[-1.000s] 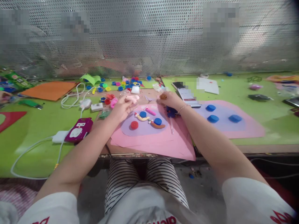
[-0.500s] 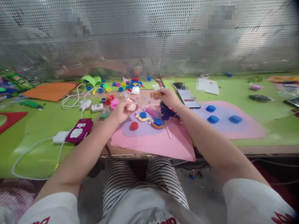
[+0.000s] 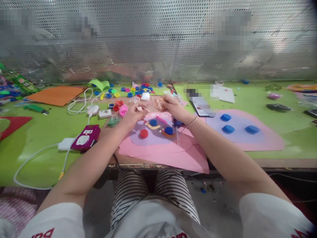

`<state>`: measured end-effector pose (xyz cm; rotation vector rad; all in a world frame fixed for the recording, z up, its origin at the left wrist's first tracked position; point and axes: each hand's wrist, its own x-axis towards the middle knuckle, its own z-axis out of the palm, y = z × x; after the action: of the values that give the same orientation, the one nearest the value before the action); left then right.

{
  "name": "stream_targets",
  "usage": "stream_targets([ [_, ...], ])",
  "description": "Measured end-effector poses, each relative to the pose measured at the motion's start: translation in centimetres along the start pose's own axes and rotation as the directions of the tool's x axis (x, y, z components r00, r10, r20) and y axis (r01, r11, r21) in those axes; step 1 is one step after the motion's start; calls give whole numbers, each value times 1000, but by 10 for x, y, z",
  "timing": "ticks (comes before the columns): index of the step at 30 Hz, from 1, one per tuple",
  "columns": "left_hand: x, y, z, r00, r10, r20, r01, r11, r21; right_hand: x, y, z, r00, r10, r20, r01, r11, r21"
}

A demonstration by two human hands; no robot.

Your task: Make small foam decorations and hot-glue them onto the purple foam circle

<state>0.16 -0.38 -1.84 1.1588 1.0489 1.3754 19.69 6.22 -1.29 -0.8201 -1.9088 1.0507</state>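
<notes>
Pinching a small, pale pink, clay-like lump [image 3: 140,108] in the left hand [image 3: 133,114]; gripping a crumpled, translucent brownish plastic wrapper [image 3: 159,103] in the right hand [image 3: 173,108], with both hands apart. On the near side of the hands, on rounded lilac paper [image 3: 158,139]: two round blue plastic caps [image 3: 169,131], a round red plastic cap [image 3: 144,133]. Beyond the left hand: scattered multicoloured caps [image 3: 123,89].

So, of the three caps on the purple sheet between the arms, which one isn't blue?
The red cap, leftmost on that purple sheet; the middle blue cap and right-hand blue cap match in colour.
</notes>
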Motion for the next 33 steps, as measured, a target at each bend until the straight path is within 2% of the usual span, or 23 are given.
stream_targets([
  [3,-5,5,3,992,122,13,-123,983,135,-3,-5,8,991,74,107,-103,949,297],
  [6,-10,7,6,974,225,26,-225,951,213,-8,-12,17,982,78,170,-137,919,369],
  [9,-11,5,7,956,287,63,-293,915,277,-12,-17,23,981,46,191,-91,967,237],
  [13,-9,1,5,939,313,141,-343,861,376,-13,-15,26,977,-85,195,95,994,-44],
  [16,-5,-1,1,896,415,159,-438,765,472,-13,-12,26,972,-230,57,237,956,-174],
  [18,-2,-3,-1,859,480,178,-494,688,532,-13,-12,25,916,-399,-36,374,882,-287],
  [19,-1,-3,-2,843,505,186,-514,652,557,-14,-14,25,872,-488,-35,448,826,-342],
  [22,0,-4,-1,817,541,200,-538,588,604,-17,-21,23,756,-650,73,612,662,-432],
  [24,-1,-4,0,813,544,207,-538,565,626,-18,-24,23,728,-678,103,640,617,-458],
  [27,-3,-3,0,811,546,209,-528,531,663,-19,-25,24,722,-686,94,626,589,-510],
  [33,-2,-6,-2,824,543,160,-474,506,721,-18,-21,24,766,-635,103,565,588,-579],
])
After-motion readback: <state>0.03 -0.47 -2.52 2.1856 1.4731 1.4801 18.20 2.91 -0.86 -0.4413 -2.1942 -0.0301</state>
